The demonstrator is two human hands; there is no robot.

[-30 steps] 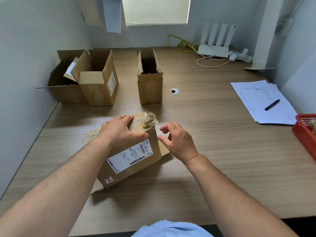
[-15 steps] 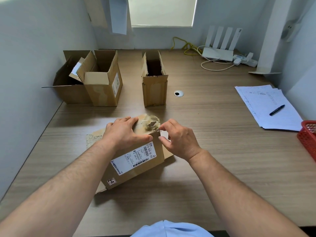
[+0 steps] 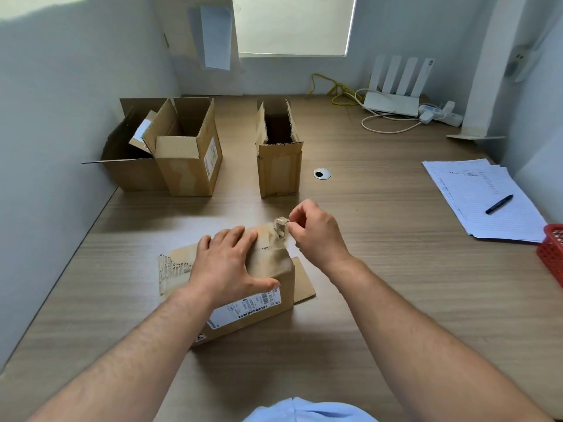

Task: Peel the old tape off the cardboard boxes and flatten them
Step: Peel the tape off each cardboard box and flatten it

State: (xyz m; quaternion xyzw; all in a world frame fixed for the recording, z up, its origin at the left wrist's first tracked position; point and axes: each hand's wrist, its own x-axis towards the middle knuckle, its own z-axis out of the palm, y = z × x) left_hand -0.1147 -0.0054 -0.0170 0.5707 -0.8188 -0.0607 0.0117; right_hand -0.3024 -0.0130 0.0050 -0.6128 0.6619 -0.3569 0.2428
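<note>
A small cardboard box [image 3: 268, 287] with a white shipping label lies on its side on the wooden desk [image 3: 396, 284], near its front. My left hand [image 3: 225, 266] lies spread on the box's top, thumb hooked over its front edge. My right hand [image 3: 316, 233] pinches a crumpled strip of clear old tape [image 3: 281, 227] at the box's far right corner; the strip stands up from the cardboard. Three open boxes stand further back: one against the left wall [image 3: 131, 175], one beside it [image 3: 189, 166], and a narrow one [image 3: 278, 169] in the middle.
A stack of lined papers [image 3: 475, 190] with a black pen [image 3: 499, 204] lies at the right. A red basket [image 3: 552, 254] pokes in at the right edge. A white router [image 3: 393, 102] and cables sit at the back. A cable hole [image 3: 321, 173] is in the desk.
My right hand closed onto the crumpled tape and has lifted it up and away from the box's corner. My left hand stays on the box.
</note>
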